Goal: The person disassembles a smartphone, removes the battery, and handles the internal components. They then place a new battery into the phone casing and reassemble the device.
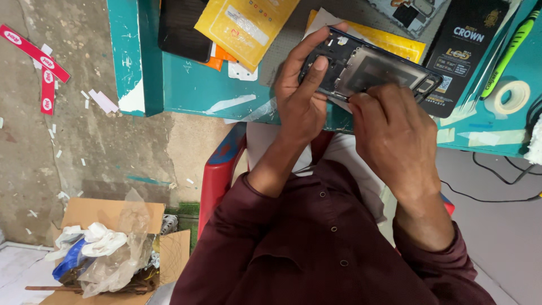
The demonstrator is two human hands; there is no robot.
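My left hand point(302, 93) grips one end of an opened phone body point(370, 66), a dark frame with its inner parts bare, held at the near edge of a teal table point(192, 85). My right hand point(395, 133) presses on the frame's near long edge, fingertips pinched against it. Whether a small tool sits between those fingers is hidden. Both sleeves are maroon.
On the table lie yellow packets point(245, 22), a black phone point(183, 25), a black box point(466, 48), a green toothbrush point(511, 48) and a tape roll point(511, 96). A red chair point(217, 175) is under me. A cardboard box of waste point(113, 248) stands on the floor at the left.
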